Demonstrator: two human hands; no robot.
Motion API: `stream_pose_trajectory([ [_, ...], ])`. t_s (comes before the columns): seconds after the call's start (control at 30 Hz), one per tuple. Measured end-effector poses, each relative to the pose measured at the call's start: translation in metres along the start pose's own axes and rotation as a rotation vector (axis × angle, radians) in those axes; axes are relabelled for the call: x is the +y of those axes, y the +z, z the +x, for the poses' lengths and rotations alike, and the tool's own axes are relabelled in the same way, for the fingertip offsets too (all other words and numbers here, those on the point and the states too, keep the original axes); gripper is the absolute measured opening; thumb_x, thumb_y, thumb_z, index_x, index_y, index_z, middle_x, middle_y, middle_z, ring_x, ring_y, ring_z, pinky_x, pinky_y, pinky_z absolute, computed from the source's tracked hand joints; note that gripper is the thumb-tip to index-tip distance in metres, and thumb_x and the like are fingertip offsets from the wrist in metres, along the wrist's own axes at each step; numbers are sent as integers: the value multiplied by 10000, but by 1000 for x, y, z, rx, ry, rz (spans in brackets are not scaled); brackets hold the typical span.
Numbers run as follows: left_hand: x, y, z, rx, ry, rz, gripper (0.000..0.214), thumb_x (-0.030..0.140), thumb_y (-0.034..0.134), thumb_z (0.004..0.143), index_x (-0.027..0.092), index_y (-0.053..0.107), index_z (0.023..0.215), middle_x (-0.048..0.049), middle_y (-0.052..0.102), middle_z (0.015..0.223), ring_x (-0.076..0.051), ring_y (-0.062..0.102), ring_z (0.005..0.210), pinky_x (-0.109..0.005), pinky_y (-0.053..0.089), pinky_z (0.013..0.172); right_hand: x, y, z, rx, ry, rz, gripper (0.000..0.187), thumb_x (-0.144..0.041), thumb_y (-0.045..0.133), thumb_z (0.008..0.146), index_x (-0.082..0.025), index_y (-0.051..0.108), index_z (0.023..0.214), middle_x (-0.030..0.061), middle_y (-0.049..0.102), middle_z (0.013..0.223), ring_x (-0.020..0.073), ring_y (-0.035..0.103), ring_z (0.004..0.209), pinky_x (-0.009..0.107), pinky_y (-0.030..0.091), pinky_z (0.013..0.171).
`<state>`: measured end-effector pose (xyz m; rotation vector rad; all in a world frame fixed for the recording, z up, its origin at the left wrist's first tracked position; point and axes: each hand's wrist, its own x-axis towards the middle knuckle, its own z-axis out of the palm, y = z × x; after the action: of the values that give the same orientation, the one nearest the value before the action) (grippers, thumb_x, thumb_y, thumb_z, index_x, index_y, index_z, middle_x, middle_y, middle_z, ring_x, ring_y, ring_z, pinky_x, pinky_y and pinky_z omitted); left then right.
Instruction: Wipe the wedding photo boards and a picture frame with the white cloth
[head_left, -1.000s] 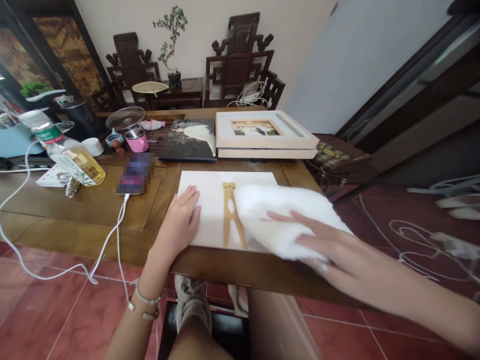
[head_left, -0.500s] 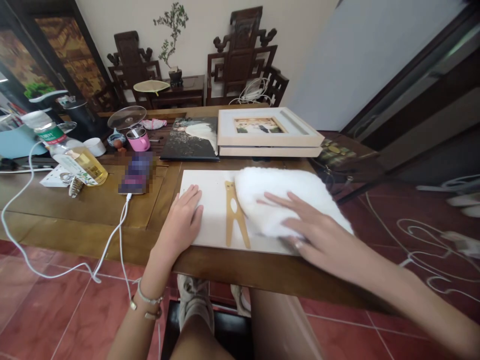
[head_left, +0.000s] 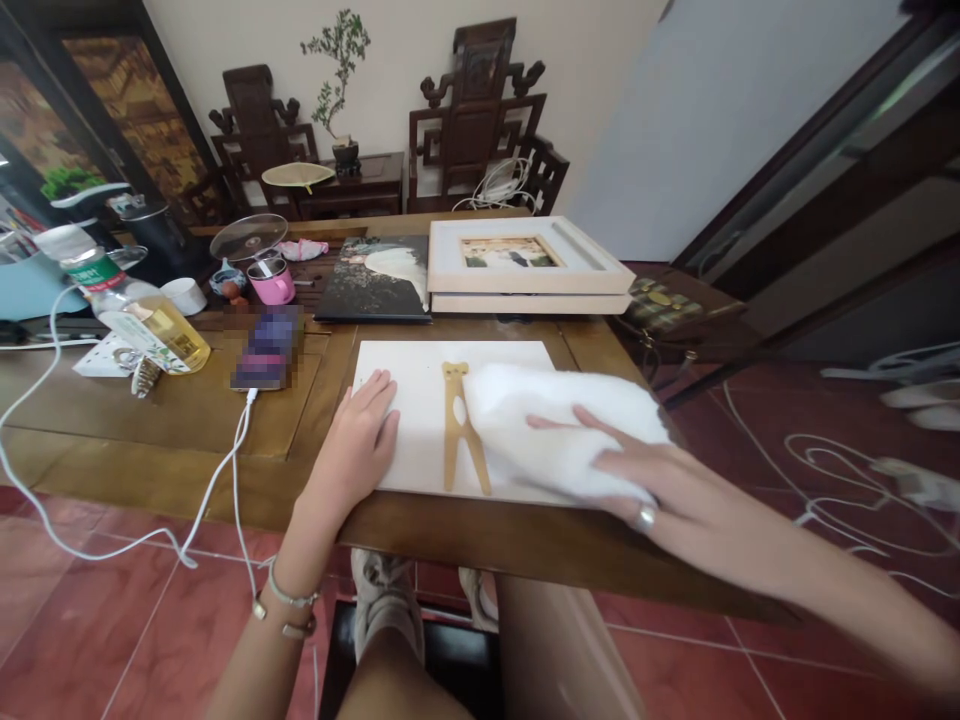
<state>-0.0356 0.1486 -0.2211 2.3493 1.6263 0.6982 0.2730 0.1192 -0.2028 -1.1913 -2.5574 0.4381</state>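
Observation:
A white picture frame (head_left: 420, 420) lies face down at the table's near edge, its tan wooden stand (head_left: 459, 430) flat on its back. My left hand (head_left: 358, 450) rests flat on the frame's left part, fingers stretched out. My right hand (head_left: 645, 480) lies flat with fingers spread on a fluffy white cloth (head_left: 547, 430), pressing it onto the frame's right part.
The wooden table (head_left: 180, 420) holds two stacked white frames (head_left: 525, 270), a dark photo print (head_left: 375, 280), a phone (head_left: 266, 350) with a white cable (head_left: 225, 480), a tilted bottle (head_left: 142, 320), a pink mug (head_left: 271, 282) and a small fan (head_left: 247, 238). Carved chairs stand behind.
My right hand slid the cloth away over the frame and back toward the near right edge. The left hand stayed in place.

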Motion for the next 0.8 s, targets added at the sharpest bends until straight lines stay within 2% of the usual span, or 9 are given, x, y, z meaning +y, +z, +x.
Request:
stream_pose_trajectory([
  [0.17, -3, 5, 1, -16, -4, 7, 401, 172, 392, 938, 99, 501, 1317, -166, 456, 1449, -245, 351, 1396, -491, 271, 1153, 42, 5, 62, 74, 41, -4, 251, -315, 405, 912, -232, 639, 948, 51, 643, 1248, 381, 346, 1350, 620, 394, 1026],
  [0.27, -3, 6, 2, -27, -8, 4, 404, 180, 389, 942, 95, 496, 1323, -166, 443, 1458, -245, 346, 1399, -492, 263, 1156, 46, 12, 82, 156, -12, -110, 254, -212, 399, 892, -206, 632, 992, 98, 593, 1320, 347, 380, 1343, 635, 287, 1088],
  [0.33, -2, 7, 2, -33, -11, 2, 406, 180, 389, 942, 89, 494, 1323, -169, 442, 1458, -249, 344, 1399, -495, 262, 1155, 36, 18, 78, 181, -59, -176, 252, -150, 408, 864, -178, 635, 969, 138, 524, 1390, 334, 334, 1370, 646, 239, 1102],
  [0.43, -1, 5, 2, -27, -10, 0, 400, 177, 386, 941, 98, 498, 1316, -168, 449, 1453, -249, 350, 1396, -500, 269, 1151, 5, 26, 51, 174, -108, -202, 244, -76, 419, 806, -175, 637, 855, 136, 456, 1445, 319, 254, 1405, 656, 242, 1095],
  [0.6, -4, -7, 6, -21, -4, 11, 391, 177, 381, 942, 107, 502, 1307, -166, 457, 1448, -250, 352, 1395, -504, 270, 1148, -46, 26, 2, 197, -212, -178, 247, 8, 417, 687, -190, 558, 641, 126, 432, 1461, 330, 261, 1402, 675, 259, 1082],
  [0.7, -7, -14, 7, -15, 0, 9, 384, 173, 374, 943, 124, 505, 1300, -158, 464, 1444, -251, 354, 1394, -511, 271, 1145, -55, 20, -5, 172, -250, -158, 257, 14, 417, 660, -197, 557, 620, 112, 433, 1459, 322, 292, 1391, 668, 291, 1073],
  [0.8, -6, -14, 5, -12, 2, 2, 385, 173, 372, 943, 130, 499, 1305, -158, 464, 1444, -252, 355, 1393, -521, 271, 1143, -46, 16, 3, 137, -234, -152, 281, 7, 415, 663, -207, 597, 664, 102, 438, 1456, 300, 299, 1391, 651, 285, 1086],
])
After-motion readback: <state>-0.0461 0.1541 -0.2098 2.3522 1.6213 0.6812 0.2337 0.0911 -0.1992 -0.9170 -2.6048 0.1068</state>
